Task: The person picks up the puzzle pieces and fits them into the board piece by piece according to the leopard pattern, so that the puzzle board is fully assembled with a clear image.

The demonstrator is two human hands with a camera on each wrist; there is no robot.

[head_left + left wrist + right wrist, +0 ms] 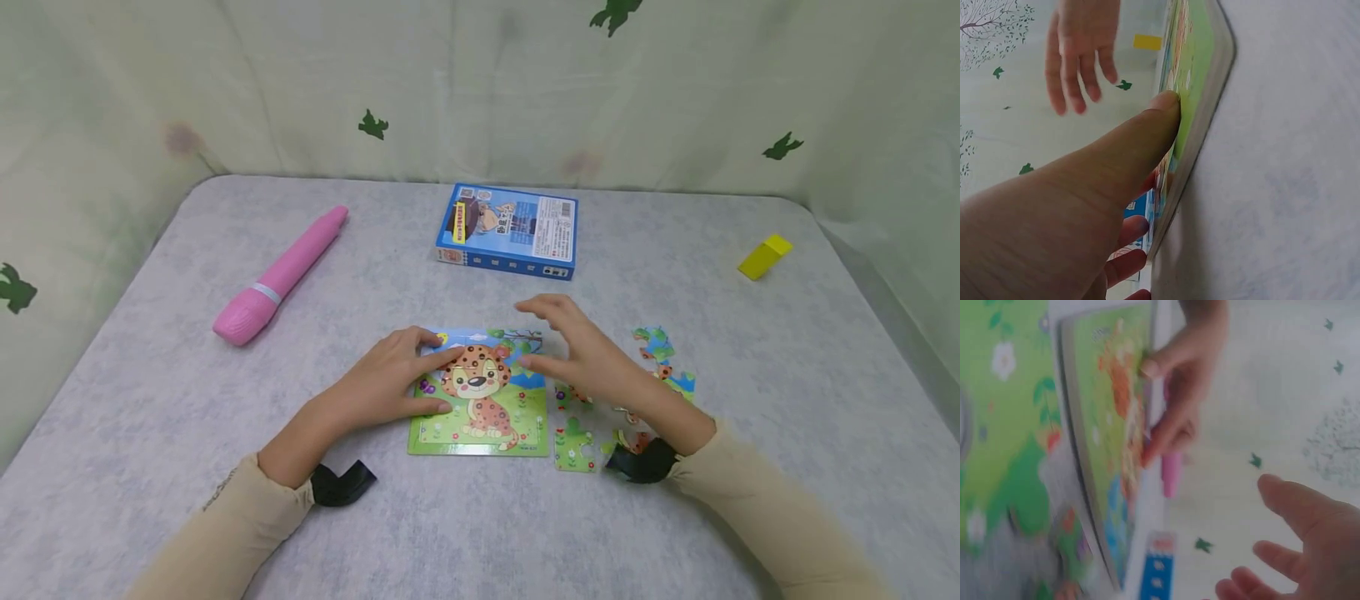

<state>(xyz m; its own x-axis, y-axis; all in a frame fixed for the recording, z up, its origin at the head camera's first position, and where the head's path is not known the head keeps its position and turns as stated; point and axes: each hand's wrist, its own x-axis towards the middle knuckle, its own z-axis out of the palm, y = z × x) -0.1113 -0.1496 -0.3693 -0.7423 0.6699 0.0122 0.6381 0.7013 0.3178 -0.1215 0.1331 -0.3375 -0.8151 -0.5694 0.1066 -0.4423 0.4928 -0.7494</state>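
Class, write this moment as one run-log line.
left hand: rests on leopard puzzle | right hand: raised, holds nothing | loose pieces: right of puzzle | blue box: beyond puzzle

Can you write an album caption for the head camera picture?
Left hand touches the leopard puzzle; right hand hovers near loose pieces.

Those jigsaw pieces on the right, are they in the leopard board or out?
Out: the jigsaw pieces lie on the table, beside the leopard board.

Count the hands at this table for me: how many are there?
2. The left hand rests on the left side of the leopard puzzle board; the right hand hovers by its right edge, holding nothing. None looks hidden.
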